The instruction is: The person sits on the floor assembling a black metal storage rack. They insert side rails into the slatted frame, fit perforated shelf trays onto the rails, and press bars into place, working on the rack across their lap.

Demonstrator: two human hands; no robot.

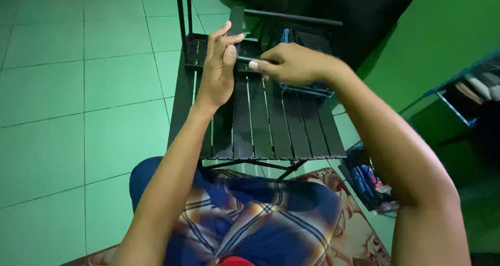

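Leftmost, the green tiled floor (78, 89) fills the view, and the person's left hand (219, 68) rises over the near-left part of the black slatted table (271, 125), palm turned inward, fingers loosely upright and close together, thumb out toward the right. A thin dark rod-like tool (243, 59) lies roughly level, its long axis running left to right, one end meeting the left hand's fingers and the other end pinched in the right hand (291, 63). So the tool sits between the two hands, just to the left of the right-hand grip, and the right hand is the one that actually holds it; whether the left hand grips anything or merely touches the tip cannot be told. Beyond the hands a black mesh basket (208, 50) and a dark pouch with blue trim (307, 42) are blurred. Far right, a blue-edged shelf (458, 104) is cut off, and a bag of mixed items (367, 180) on the floor is hard to make out.
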